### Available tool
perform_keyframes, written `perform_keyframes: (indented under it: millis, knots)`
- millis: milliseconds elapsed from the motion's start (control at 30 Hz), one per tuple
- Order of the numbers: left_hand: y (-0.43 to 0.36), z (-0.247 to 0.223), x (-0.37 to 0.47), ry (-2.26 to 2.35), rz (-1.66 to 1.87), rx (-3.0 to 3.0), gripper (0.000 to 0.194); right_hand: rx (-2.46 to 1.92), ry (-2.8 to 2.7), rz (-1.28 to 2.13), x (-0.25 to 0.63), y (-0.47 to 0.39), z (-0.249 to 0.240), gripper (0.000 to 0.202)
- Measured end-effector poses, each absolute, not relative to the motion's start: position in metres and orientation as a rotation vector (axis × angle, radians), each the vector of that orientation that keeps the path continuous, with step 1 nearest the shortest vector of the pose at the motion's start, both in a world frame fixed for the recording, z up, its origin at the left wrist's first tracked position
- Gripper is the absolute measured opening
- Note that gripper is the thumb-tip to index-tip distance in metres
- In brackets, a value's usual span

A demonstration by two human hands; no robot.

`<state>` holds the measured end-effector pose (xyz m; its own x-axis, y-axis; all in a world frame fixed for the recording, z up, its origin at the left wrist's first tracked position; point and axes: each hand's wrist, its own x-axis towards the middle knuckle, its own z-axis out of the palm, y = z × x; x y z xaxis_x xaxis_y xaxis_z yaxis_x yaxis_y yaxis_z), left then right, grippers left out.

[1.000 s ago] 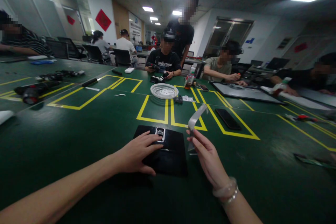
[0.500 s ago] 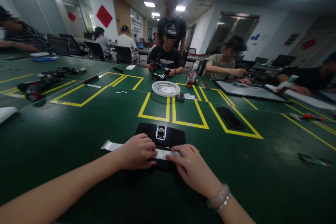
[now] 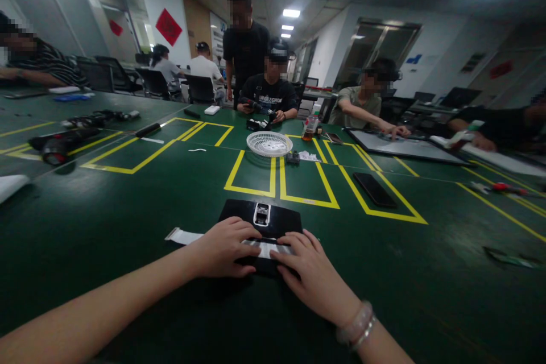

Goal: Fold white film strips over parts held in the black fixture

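A white ribbon cable point(image 3: 186, 236) lies across a black panel point(image 3: 281, 220) on the table before me, its flat end sticking out to the left. The panel has a metal-framed opening point(image 3: 261, 214) near its far edge. My left hand point(image 3: 228, 247) rests on the cable's middle, fingers stretched out to the right and thumb apart below. From the other side my right hand point(image 3: 305, 256) lies over the cable and the panel's right edge, fingers spread and pointing left. A short stretch of cable shows between the fingertips; more is hidden under both hands.
Beyond the panel stand a white plastic basket point(image 3: 269, 145) and a bottle point(image 3: 310, 127). A dark phone point(image 3: 374, 189) lies to the right, a cordless tool point(image 3: 63, 145) to the far left. Yellow tape point(image 3: 251, 189) marks the green table. Several people sit or stand around it.
My left fingers have stretched out slightly to the right along the cable, and my right fingers have spread a little. Across the table, the standing person has moved left.
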<state>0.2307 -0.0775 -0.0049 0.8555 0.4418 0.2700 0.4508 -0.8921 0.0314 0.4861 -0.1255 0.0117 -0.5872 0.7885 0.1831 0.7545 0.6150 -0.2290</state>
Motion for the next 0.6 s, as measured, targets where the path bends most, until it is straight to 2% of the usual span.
perform_keyframes:
  millis: [133, 200, 433, 600]
  knots:
    - [-0.075, -0.011, 0.227, -0.894, -0.393, -2.973, 0.081, -1.220, -2.575, 0.110, 0.487, -0.124, 0.009, 0.033]
    - [-0.074, -0.014, 0.226, -0.948, -0.385, -2.970, 0.092, -1.208, -2.558, 0.083, 0.489, -0.122, 0.007, 0.033]
    - [-0.071, -0.006, 0.228, -0.957, -0.420, -3.003, 0.084, -1.227, -2.445, -0.025, 0.498, -0.114, 0.009, 0.040]
    - [-0.054, 0.007, 0.202, -1.157, -0.477, -2.918, 0.069, -1.244, -2.373, -0.075, 0.504, -0.110, 0.006, 0.038]
